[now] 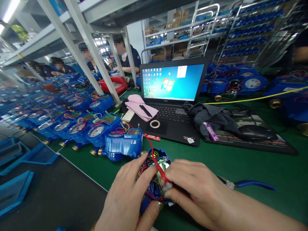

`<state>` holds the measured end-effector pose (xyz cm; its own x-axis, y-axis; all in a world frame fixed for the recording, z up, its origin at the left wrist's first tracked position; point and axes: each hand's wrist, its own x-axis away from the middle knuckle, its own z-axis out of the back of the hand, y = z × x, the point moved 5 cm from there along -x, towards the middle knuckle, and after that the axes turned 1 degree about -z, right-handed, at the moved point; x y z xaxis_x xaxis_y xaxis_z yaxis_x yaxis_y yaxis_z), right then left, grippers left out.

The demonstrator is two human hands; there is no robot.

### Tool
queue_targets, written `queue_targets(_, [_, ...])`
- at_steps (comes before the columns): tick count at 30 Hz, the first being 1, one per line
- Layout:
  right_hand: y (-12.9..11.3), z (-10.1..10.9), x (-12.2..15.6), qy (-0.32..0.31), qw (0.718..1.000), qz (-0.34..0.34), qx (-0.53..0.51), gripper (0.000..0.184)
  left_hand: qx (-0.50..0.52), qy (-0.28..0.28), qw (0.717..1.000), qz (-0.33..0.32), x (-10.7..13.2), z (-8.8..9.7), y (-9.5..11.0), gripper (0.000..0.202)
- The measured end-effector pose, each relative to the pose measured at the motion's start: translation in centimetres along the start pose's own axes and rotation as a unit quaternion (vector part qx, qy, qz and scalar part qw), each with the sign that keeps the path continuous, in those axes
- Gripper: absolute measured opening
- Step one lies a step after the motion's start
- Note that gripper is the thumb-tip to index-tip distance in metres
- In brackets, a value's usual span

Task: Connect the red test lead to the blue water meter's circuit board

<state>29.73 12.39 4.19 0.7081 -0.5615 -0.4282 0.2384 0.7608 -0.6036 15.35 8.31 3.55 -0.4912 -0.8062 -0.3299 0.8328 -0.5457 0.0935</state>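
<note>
In front of me lies an opened blue meter housing [145,204] with a green circuit board [163,164] and tangled coloured wires inside. My left hand [127,189] is wrapped around its left side, the thumb at the near edge and the fingers on the far rim. The fingers of my right hand [199,187] pinch together over the board, at the end of a bundle of red wires [154,156]. A small greyish lump shows between those fingertips; I cannot make out what it is. Right of the hand lie blue-handled cutting pliers [250,184].
Behind the housing stands another blue water meter [124,144], with rows of similar meters to the left. A laptop [172,83], pink cloth [138,107] with a pen, dark cloth [211,117] and mouse [257,132] occupy the far side. Co-workers sit beyond the shelf posts.
</note>
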Motion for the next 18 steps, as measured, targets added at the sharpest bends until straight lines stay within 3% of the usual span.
queue_targets(10, [-0.07,-0.14,0.16,-0.007,1.000,-0.003,0.001,0.015,-0.007,-0.028,1.000,0.010,-0.35,0.52,0.41,0.054])
queue_targets(18, [0.15,-0.05,-0.01,-0.010,1.000,-0.008,0.001,0.013,-0.014,-0.007,1.000,-0.005,-0.27,0.19,0.28,0.056])
